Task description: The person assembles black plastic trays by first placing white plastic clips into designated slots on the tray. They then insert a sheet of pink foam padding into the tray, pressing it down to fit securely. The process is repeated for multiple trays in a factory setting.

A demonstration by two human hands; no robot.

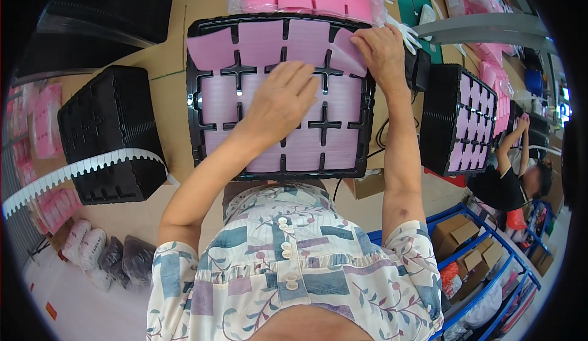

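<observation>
Likely step: seating sheet (347, 56) | your right hand (383, 53): pinched on edge | left hand (278, 105): half-curled, hold unclear, tray (324, 125) beneath fingers (301, 82) | probably next: flatten

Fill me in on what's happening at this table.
A person's right hand pinches a lilac sheet at the far right corner of a black tray. The left hand is over the tray's middle; whether it touches is unclear. Other lilac sheets lie across the tray. A left stack and right stack flank it.

Glossy moulded plastic tray (324, 124), smooth, soft-sheened foam-like sheets (309, 41).
</observation>
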